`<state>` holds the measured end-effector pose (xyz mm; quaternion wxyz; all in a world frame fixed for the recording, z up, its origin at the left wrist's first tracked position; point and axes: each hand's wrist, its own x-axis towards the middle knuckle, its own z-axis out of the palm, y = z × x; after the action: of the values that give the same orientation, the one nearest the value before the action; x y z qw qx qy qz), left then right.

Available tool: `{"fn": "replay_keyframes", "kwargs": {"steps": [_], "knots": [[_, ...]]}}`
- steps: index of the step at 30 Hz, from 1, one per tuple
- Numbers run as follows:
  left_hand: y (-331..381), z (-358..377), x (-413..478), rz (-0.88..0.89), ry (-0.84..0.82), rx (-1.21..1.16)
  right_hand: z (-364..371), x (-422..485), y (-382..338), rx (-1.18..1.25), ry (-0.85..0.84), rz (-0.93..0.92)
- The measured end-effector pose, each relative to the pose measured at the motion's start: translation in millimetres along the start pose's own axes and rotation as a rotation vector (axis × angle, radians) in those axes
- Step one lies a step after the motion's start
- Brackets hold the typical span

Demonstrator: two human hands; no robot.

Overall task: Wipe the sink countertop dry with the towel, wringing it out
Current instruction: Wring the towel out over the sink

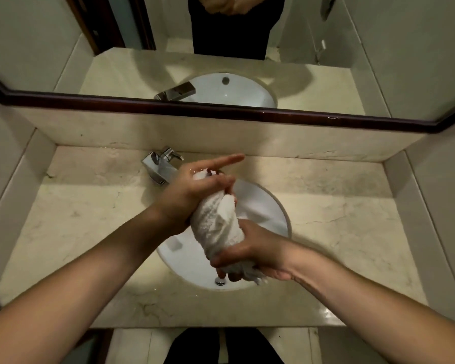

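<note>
A beige marble counter fills a tiled alcove below a dark-framed mirror. Over the round white basin set mid-counter, a rolled white terry towel is held. The left hand clenches its top, forefinger extended; the right hand clenches its bottom. A chrome faucet stands at the back edge. No writing legible.

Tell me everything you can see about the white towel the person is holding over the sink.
The white terry-cloth towel is bunched into a thick, twisted roll with a nubby looped texture. It is held slanted above the white oval sink basin, apparently touching nothing but the hands. The left hand grips its upper end, forefinger pointing out; the right hand clamps its lower end, where a frayed tip pokes out near the drain. No dripping water is discernible.
</note>
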<state>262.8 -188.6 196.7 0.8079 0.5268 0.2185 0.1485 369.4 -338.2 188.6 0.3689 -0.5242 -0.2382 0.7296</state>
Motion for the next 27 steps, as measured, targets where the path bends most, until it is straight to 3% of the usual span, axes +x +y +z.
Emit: {"fn": "replay_keyframes", "kwargs": {"steps": [8,13,18,21,24,25,27], "knots": [[-41.2,-9.2,27.1,-0.028,0.317,0.312,11.3,39.1,20.6,-0.026,0.328,0.063],[-54.3,-17.5,31.4,-0.143,0.358,0.307,15.8,47.9,35.8,0.022,0.362,0.035],[-52.1,-20.4,31.5,-0.192,0.663,0.125,22.5,49.7,40.8,-0.379,0.713,-0.116],[-52.0,-10.9,27.0,-0.190,0.794,-0.028,23.5,46.6,43.5,-0.669,0.786,-0.169],[-46.7,-4.5,20.8,-0.232,0.725,-0.025,21.4,37.0,42.6,-0.803,0.759,-0.160],[-43.8,-7.1,18.1,-0.242,0.639,-0.014,19.0,31.0,37.9,-0.733,0.724,-0.143],[-35.7,-16.0,10.2,-0.205,0.375,-0.125,13.7,16.3,25.8,-0.373,0.570,-0.119]]}}
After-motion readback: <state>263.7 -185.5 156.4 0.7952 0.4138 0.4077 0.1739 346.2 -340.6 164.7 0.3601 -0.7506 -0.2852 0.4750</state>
